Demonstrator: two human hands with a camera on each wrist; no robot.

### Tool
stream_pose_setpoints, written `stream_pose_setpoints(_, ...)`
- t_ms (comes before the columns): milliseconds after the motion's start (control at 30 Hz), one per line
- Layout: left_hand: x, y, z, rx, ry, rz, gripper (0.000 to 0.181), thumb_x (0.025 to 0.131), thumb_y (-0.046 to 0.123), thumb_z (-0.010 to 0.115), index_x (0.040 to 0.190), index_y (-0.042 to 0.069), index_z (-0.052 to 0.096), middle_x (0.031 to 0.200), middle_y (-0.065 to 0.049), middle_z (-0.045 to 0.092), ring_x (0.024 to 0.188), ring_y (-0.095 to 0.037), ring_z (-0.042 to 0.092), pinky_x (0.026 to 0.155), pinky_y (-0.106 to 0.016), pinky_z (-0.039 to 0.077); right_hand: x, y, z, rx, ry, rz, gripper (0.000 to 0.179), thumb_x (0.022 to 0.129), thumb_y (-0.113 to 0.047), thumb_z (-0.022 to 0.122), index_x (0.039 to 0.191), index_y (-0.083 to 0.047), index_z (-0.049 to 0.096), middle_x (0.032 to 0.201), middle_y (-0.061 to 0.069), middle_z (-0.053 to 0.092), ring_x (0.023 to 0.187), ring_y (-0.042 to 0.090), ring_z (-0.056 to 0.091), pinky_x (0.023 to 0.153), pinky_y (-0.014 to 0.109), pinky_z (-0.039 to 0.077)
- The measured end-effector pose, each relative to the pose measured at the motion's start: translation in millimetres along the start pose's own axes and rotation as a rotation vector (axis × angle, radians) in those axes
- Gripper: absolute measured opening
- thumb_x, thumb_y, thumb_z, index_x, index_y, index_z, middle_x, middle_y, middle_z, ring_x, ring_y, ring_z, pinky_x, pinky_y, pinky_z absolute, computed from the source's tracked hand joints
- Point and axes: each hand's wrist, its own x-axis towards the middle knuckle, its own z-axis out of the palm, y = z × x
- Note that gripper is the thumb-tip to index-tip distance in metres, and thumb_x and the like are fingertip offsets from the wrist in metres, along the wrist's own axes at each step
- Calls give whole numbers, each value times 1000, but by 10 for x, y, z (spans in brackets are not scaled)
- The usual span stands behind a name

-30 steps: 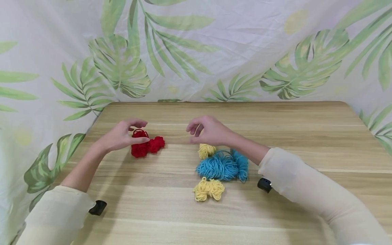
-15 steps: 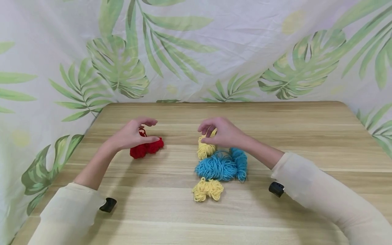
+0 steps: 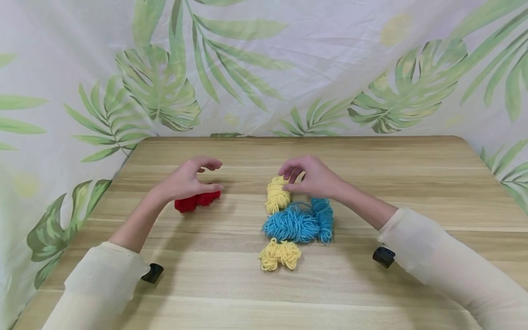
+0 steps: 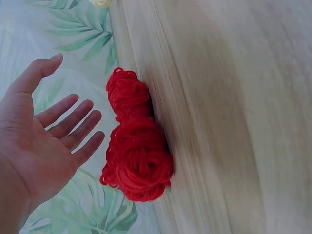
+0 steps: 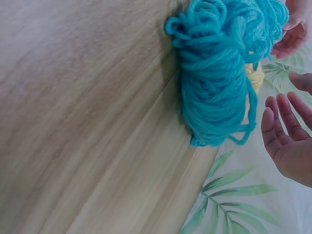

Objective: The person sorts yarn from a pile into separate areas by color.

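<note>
My left hand (image 3: 187, 181) hovers over the red yarn (image 3: 198, 200) at the left of the table, fingers relaxed and holding nothing. In the left wrist view the red yarn (image 4: 139, 156) shows as a larger and a smaller bundle, apart from the hand (image 4: 44, 141). My right hand (image 3: 311, 178), also holding nothing, is above the far yellow yarn skein (image 3: 277, 196), which it partly overlaps in the head view. Just nearer lie two blue yarn skeins (image 3: 290, 224), touching each other. The right wrist view shows the blue yarn (image 5: 214, 87) beside the loosely bent right hand (image 5: 292, 136).
A second yellow yarn bundle (image 3: 280, 255) lies in front of the blue yarn. All of it rests on a wood-grain table (image 3: 392, 183), with a leaf-patterned cloth (image 3: 255, 68) hanging behind its far edge. Small black devices (image 3: 384, 256) sit at both sleeve cuffs.
Both hands have moved rightward above the table. The left now covers more of the red yarn, and the right has uncovered most of the far yellow skein. The yarn stays in place.
</note>
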Motion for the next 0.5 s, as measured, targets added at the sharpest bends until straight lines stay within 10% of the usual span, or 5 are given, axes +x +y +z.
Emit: stream_pose_setpoints(500,109,130,131,-14,-12,43,56,79,25,77,125,2,55,123,-15,57,113,-29,51,97,-49,39,-147,90,-51,-23,28,-5,28,80,-9,75,105,-1,66,91,11,66,79,16,64,66,35,51)
